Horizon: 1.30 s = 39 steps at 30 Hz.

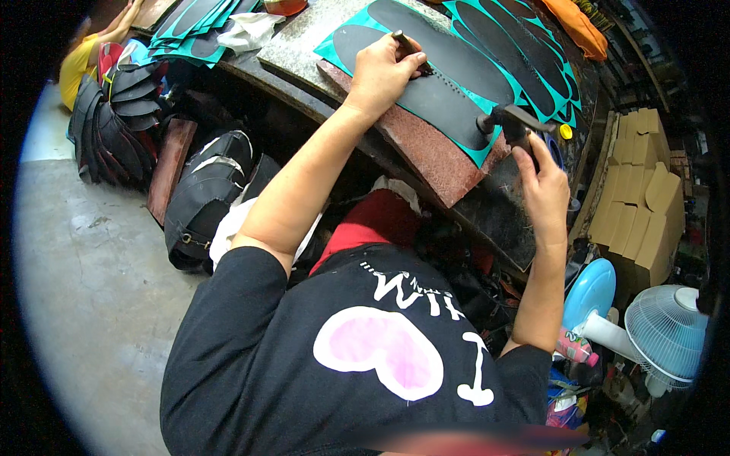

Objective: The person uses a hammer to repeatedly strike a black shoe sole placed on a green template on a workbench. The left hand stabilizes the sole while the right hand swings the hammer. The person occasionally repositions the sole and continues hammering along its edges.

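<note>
My left hand (pixel 380 74) is closed round a short dark punch (pixel 404 42), its lower end against a sheet (pixel 441 102). That sheet is teal, with black sole shapes on it, and a row of small dark marks runs from the punch toward the right. Under its near edge lies a reddish stone slab (pixel 433 158). In my right hand (pixel 544 182) is a hammer (pixel 528 118), gripped by the handle. The hammer's head is raised over the sheet's right end, apart from the punch.
More teal-and-black sheets (pixel 525 57) lie at the far right, with another pile (pixel 190 30) at the far left. Cardboard boxes (pixel 635 190) and a fan (pixel 660 334) stand to the right. Left are a black bag (pixel 209 194), dark curved pieces (pixel 114 121) and a person in yellow (pixel 78 64).
</note>
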{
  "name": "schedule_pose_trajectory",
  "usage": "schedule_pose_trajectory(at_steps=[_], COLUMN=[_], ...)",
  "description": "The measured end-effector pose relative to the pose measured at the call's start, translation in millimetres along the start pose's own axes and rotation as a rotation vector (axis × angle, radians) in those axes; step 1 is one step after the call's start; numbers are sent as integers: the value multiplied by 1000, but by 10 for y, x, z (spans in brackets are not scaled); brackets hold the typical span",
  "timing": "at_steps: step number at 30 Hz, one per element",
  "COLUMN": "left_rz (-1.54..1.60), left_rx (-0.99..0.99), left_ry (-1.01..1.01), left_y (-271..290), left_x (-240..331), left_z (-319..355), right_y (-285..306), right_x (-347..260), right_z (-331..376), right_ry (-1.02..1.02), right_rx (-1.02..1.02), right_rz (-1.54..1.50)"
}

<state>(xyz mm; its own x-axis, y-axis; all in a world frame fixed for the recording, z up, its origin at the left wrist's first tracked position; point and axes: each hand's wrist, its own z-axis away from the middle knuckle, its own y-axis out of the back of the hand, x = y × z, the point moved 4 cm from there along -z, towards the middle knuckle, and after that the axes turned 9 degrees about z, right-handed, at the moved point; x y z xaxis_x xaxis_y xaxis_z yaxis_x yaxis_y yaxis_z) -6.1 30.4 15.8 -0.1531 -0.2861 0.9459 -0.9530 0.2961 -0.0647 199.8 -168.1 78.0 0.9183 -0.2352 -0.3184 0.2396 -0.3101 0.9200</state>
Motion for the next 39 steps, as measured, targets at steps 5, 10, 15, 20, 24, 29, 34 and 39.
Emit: schedule_pose_trajectory(at_steps=[5,10,15,20,24,29,34,39], left_rz=[-167,-517,-560,238,-207,-597,-158,21], left_rx=[-107,-183,-46,-5,-101,-222,64,-104], left_ry=[-18,-439,-406,24,-169,-546,-207,-29], left_y=[-4,-217,-242,-102,-125,-341,-236,-213], left_x=[90,334,264,-25,103,328,142,33], left_z=[-16,111,161,16,39,167,107,57], right_y=[503,687,46,288,727,500,182,615], right_x=[-250,-592,-434,-227,-393,-598,-278,-227], right_z=[-89,-61,-190,-164,-59,-86,-99,-50], right_ry=[71,355,166,164,207,400,205,131], right_rx=[192,540,187,275,404,525,325,357], right_rz=[-558,-646,25,-148,-393,-238,40,-264])
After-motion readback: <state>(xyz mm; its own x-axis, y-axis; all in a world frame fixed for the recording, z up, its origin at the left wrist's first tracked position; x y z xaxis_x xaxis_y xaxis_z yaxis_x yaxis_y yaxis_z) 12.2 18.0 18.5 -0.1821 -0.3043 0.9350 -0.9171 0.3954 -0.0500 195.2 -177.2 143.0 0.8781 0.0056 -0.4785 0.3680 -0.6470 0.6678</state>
